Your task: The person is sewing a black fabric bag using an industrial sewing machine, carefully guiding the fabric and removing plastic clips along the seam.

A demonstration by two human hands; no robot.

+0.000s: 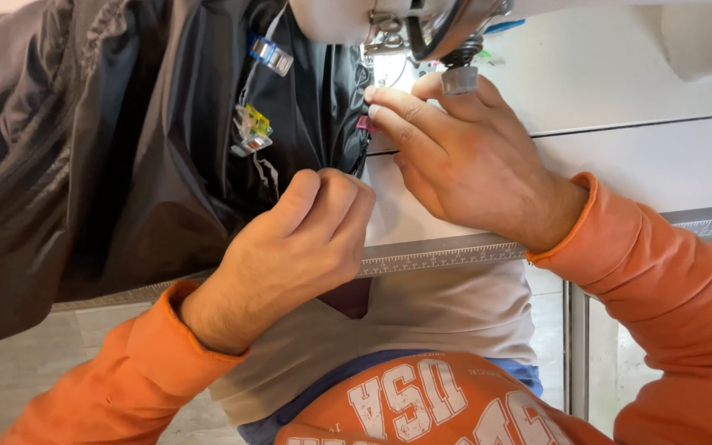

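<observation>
Left hand (294, 247) is curled tight, pinching the edge of the black jacket (125, 148) at the table's front edge (447, 254). Right hand (463, 161) presses flat-fingered on the jacket's seam just under the sewing machine's needle area (422, 33). 2 plastic clips (253, 132) sit on the fabric nearby.

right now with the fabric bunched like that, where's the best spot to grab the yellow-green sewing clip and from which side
Probably by its tail end, the part hanging free of the black fabric, pinching its two flat faces. The yellow-green clip bites a fold beside the left hand, above its knuckles, so come from below-left. The right hand and the machine's presser foot crowd the other side.
</observation>
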